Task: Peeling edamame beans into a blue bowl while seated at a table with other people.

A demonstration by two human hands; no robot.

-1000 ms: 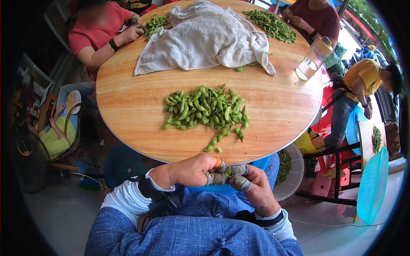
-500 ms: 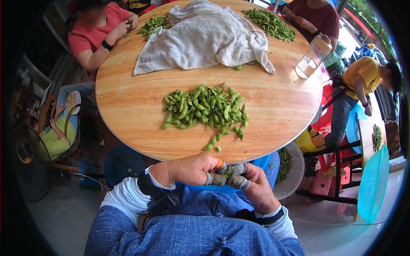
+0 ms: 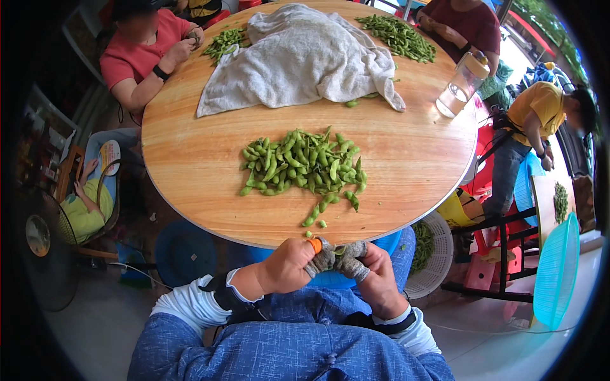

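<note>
Where the left hand (image 3: 289, 263) and right hand (image 3: 379, 282) meet, angled inward, their narrow grip holds a pod (image 3: 339, 250).

Round wooden tabletop (image 3: 190, 165), warm orange-brown grain, thin pale edge band. Forward of its centre, toward the near side, I log on my remote feed a heap of edamame pods (image 3: 302, 162), a few trailing nearer the edge, then two small green fragments (image 3: 323, 224). Behind lies a rumpled white towel (image 3: 298, 57), humped; loose pods (image 3: 362, 100) sit by its front right hem. I note a far-left pod pile (image 3: 225, 44), a far-right pod pile (image 3: 403, 38) and, near the right rim, a clear lidded bottle (image 3: 456, 92).
</note>
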